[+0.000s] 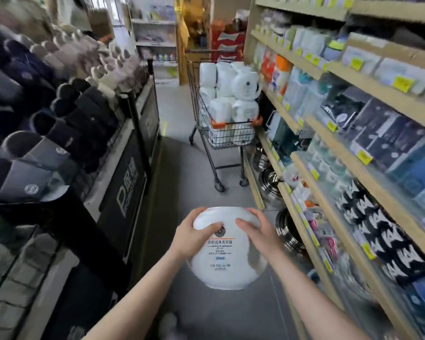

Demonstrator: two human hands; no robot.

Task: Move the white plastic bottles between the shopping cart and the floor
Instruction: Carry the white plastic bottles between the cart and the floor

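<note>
Both hands, left hand [191,238] and right hand [257,233], fingers gripping one white bottle [227,251] mid-aisle; next, probably carry it to the cart [227,136].

Two bare forearms, sleeveless, no jewellery visible.

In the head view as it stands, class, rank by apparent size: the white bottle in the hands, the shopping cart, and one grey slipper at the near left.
1. Shopping cart, though farther off.
2. White bottle, held by left hand and right hand; nearness enlarges it.
3. Grey slipper; near too, so its place against the bottle is unsure.
</note>
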